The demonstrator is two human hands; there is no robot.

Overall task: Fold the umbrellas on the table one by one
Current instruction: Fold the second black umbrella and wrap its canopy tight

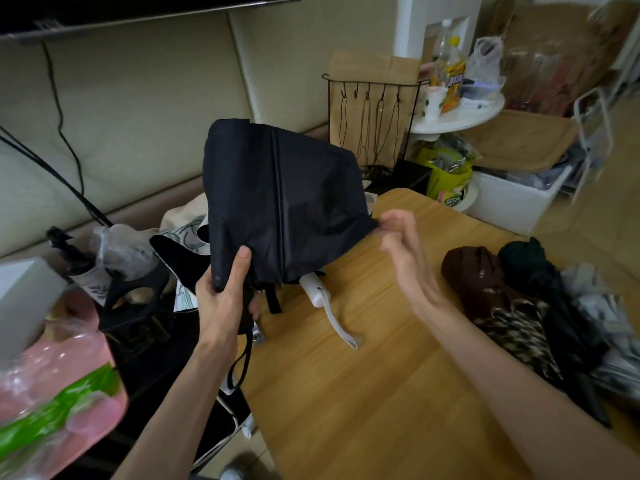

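— Which one are you on, and where is it?

— The black umbrella [277, 202]. It's lifted above the left edge of the table [346, 393], with its long axis roughly upright: handle end down toward me, canopy hanging loose above it.

— And your hands?

— They're apart. My left hand [225, 292] is clamped round the bottom end. My right hand [401, 237] is out to the right, and its fingertips seem to pinch the canopy's far right corner, though blur softens that.

— So what matters next?

— I'd say the loose cloth lies on the right hand's side, so that hand would wrap it around the upright shaft.

— What else is on the table?

— A white handle [313, 289] just behind, and 2 bundled umbrellas, brown [478, 271] and dark green [530, 261], well to my right.
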